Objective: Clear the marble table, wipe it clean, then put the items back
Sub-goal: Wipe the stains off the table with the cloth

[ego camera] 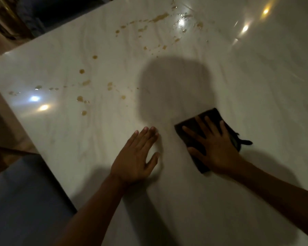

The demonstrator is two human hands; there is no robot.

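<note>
The white marble table point(238, 77) fills most of the view. Brown liquid spots point(82, 98) are scattered across its left and far middle, with a larger splash point(160, 17) near the far edge. A dark folded cloth point(199, 121) lies on the table at the right. My right hand point(215, 148) presses flat on it with fingers spread and straight. My left hand point(137, 157) rests flat on the bare marble just left of the cloth, fingers straight, holding nothing.
The table's left edge point(25, 130) runs diagonally from the near middle up to the far left. A blue seat or cushion point(21, 196) sits below that edge at the lower left. Dark furniture point(16, 16) stands beyond the far left corner. Lamp reflections glare on the marble.
</note>
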